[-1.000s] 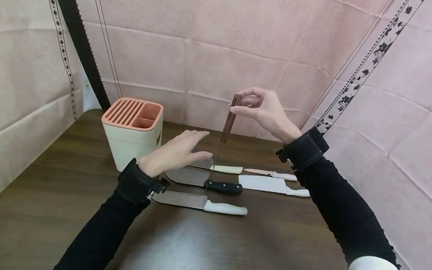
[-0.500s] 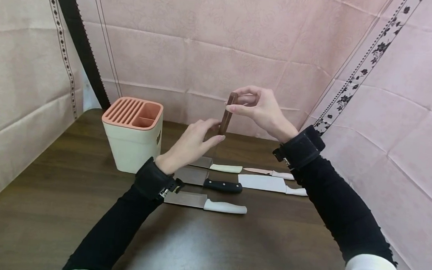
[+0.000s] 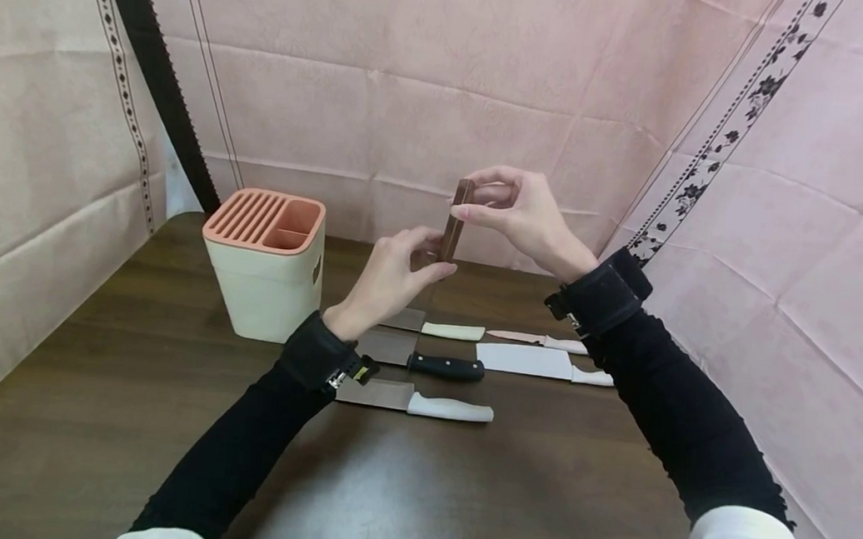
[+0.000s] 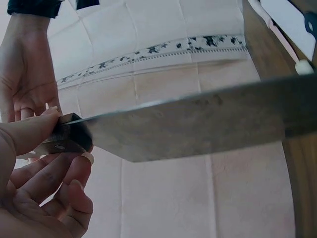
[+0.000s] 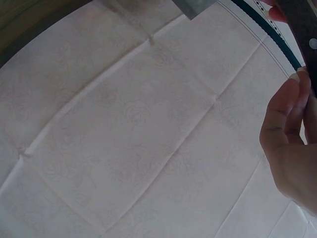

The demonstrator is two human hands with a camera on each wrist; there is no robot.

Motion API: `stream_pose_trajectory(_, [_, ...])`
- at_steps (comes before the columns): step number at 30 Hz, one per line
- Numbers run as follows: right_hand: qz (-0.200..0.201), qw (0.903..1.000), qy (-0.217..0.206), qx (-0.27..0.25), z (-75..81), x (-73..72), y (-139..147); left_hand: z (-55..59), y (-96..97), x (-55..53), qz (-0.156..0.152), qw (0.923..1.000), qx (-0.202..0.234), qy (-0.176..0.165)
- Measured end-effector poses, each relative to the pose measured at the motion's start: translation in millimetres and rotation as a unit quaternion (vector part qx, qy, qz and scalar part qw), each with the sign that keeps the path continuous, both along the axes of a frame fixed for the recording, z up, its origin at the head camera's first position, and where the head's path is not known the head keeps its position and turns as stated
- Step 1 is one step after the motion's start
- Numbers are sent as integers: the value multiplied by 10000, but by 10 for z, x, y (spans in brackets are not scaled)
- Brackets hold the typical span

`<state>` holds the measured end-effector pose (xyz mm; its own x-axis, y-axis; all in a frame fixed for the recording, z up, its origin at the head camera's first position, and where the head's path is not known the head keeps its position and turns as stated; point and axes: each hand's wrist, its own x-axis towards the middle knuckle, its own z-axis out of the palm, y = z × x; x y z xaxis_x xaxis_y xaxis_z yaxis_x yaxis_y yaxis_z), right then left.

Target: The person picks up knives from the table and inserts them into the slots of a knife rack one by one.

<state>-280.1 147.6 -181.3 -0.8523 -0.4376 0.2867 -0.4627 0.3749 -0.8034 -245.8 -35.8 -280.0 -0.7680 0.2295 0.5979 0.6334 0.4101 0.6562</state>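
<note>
A knife with a brown wooden handle (image 3: 453, 229) is held up over the table, blade downward. My right hand (image 3: 528, 219) pinches the upper end of that handle between thumb and fingers. Lower down, near the blade, my left hand (image 3: 386, 279) pinches it too. The left wrist view shows the broad grey blade (image 4: 188, 129) stretching away from the left thumb (image 4: 34, 131) and curled fingers. Only the blade's tip corner (image 5: 195, 6) and part of the handle (image 5: 302, 34) appear in the right wrist view.
On the brown table (image 3: 536, 494) lie a white-handled knife (image 3: 452, 409), a black-handled knife (image 3: 445, 367), a green-handled knife (image 3: 453, 332), a white cleaver (image 3: 523, 360) and a small pink-bladed knife (image 3: 517, 336). A cream knife block (image 3: 264, 295) with a slotted orange top stands left, near the back cloth (image 3: 414, 93).
My left hand has moved right and up from beside the knife and has taken hold of its lower handle. The right hand has shifted slightly left with the knife.
</note>
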Motion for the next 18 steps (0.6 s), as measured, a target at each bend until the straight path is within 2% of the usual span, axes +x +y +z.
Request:
stream_pose_trajectory(3, [3, 9999, 90, -60, -8, 1, 11, 30, -5, -23, -49, 10000, 86, 13])
stream_pose_trajectory(9, [-32, 9983, 589, -40, -15, 24, 18, 141, -56, -49, -1, 10000, 14, 47])
stream_pose_trajectory(12, [33, 9969, 771, 142, -30, 46, 30, 203, -100, -51, 19, 10000, 61, 1])
stream_pose_trajectory(18, [46, 9953, 640, 720, -169, 96, 136, 310, -208, -77, 171, 9997, 165, 11])
